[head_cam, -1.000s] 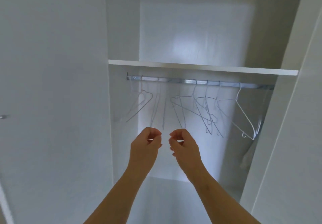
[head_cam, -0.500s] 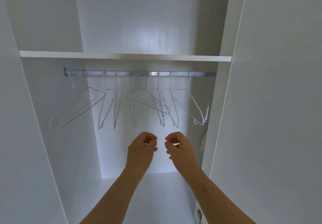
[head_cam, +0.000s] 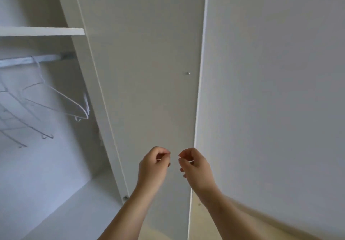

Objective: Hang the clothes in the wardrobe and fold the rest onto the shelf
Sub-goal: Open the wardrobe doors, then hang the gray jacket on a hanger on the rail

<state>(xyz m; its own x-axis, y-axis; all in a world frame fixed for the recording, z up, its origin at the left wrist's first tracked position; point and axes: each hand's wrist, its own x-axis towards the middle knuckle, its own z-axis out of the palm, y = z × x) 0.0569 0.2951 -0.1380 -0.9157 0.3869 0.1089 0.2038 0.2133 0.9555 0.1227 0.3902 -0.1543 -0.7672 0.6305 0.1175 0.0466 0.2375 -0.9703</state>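
The open wardrobe fills the left of the head view, with its white shelf (head_cam: 41, 31) above a metal rail (head_cam: 28, 60). Several bare white wire hangers (head_cam: 61, 99) hang from the rail; no clothes are in sight. My left hand (head_cam: 153, 167) and my right hand (head_cam: 196, 168) are raised side by side, a small gap apart, in front of the white wardrobe door (head_cam: 145, 71). Both have their fingers curled toward the thumb. No garment or hanger shows in either hand.
The door carries a small metal knob (head_cam: 188, 73) near its right edge. A plain white wall (head_cam: 280, 71) lies right of the door. The white wardrobe floor (head_cam: 56, 193) shows at lower left, and a hinge fitting (head_cam: 125, 197) sits at the door's bottom edge.
The view has swung right: the rail and hangers slid from centre to far left, and the door and wall now fill the frame. Both hands kept the same curled pose.
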